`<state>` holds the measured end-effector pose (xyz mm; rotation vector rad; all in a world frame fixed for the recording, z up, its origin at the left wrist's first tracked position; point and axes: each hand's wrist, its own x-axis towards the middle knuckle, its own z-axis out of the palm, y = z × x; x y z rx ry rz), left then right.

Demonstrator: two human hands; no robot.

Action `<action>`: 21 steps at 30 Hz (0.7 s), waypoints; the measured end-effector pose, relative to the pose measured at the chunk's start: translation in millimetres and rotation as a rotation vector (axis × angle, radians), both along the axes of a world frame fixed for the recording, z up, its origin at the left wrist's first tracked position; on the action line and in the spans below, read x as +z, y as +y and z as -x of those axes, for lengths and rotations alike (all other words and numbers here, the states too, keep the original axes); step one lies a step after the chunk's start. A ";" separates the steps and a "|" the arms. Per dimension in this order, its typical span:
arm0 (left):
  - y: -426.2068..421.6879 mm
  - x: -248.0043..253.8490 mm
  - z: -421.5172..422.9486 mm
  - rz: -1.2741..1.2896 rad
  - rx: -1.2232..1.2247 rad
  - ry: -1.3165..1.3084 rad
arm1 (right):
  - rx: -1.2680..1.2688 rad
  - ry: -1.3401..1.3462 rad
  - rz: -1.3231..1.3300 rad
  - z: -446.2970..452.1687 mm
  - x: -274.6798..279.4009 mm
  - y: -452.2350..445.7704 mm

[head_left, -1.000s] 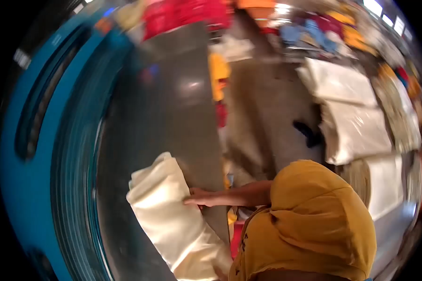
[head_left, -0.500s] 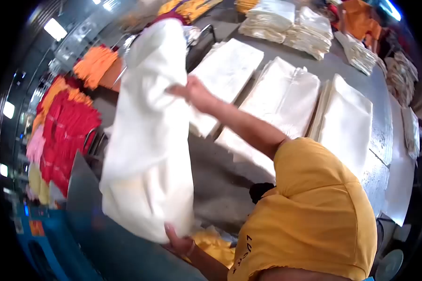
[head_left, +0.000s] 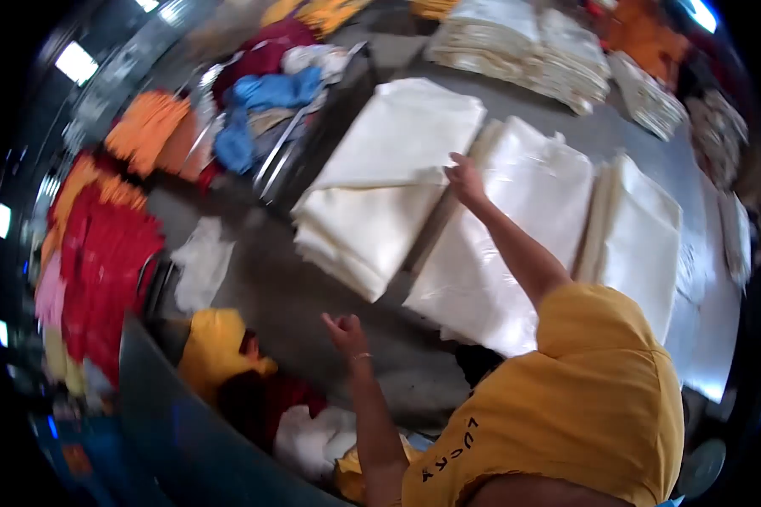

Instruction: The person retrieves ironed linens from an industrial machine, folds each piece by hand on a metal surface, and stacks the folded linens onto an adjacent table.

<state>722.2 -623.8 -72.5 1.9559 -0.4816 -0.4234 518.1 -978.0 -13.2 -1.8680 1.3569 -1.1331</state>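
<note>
A folded white cloth lies on top of the left stack on the grey table, its near part folded over in a slanting crease. My right hand is at that cloth's right edge, fingers partly stretched and not gripping it. Below the stack's near end, my left hand hovers with thumb and forefinger apart, holding nothing. Beside the first stack lies a second white cloth stack, partly under my right forearm. A third white stack is farther right.
Taller piles of folded cream cloth stand at the back. A metal-framed cart with blue cloth is at the far left, near red cloth and orange cloth. Yellow cloth lies low beside a dark panel.
The white cloth that both hands held up at the left now lies on the left stack. My right hand has moved right, and my left hand has risen away from the cloth.
</note>
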 end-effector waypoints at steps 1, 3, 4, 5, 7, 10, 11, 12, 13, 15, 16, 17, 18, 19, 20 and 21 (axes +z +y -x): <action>32.1 0.8 1.5 0.015 0.056 0.022 | 0.124 -0.189 -0.070 -13.8 5.3 20.1; 103.7 -30.1 15.1 -0.049 0.071 -0.315 | 0.435 -0.304 -0.327 -53.5 24.7 84.9; 138.5 -39.3 28.2 -0.074 0.144 -0.528 | 0.605 -0.247 -0.359 -80.4 39.8 135.4; 164.8 -0.6 47.5 0.036 0.243 -0.055 | 0.821 -0.278 -0.452 -107.9 51.5 187.1; 225.1 39.0 77.3 0.102 0.493 -0.171 | 1.217 -0.208 -0.508 -146.0 40.8 292.5; 357.1 74.2 119.4 0.085 0.860 -0.381 | 1.761 -0.175 -0.469 -168.3 6.8 471.7; 398.9 79.5 135.5 0.099 0.952 -0.446 | 1.939 -0.186 -0.438 -161.9 -0.2 528.7; 451.0 86.7 151.2 0.037 1.098 -0.446 | 2.021 -0.125 -0.478 -157.7 -7.9 590.3; 504.6 91.2 173.9 -0.019 1.232 -0.419 | 2.082 -0.042 -0.520 -147.6 -12.9 646.1; 620.6 83.4 214.6 -0.243 1.504 -0.347 | 2.224 0.192 -0.302 -113.0 32.3 748.6; 676.7 82.4 238.3 -0.433 1.568 -0.313 | 2.275 0.116 -0.104 -104.3 26.8 792.6; 730.2 76.7 261.6 -0.624 1.615 -0.272 | 2.306 0.032 0.093 -98.7 13.3 836.6; 779.5 59.9 281.9 -0.716 1.663 -0.459 | 2.318 -0.063 0.289 -94.0 11.2 870.7; 809.0 71.8 295.5 -0.797 1.710 -0.461 | 2.327 -0.073 0.402 -88.7 13.5 895.3; 858.7 61.8 309.1 -0.832 1.658 -0.512 | 2.332 -0.082 0.520 -83.1 14.5 926.8; 894.9 65.1 319.4 -0.825 1.667 -0.498 | 2.331 -0.094 0.642 -81.8 17.7 954.9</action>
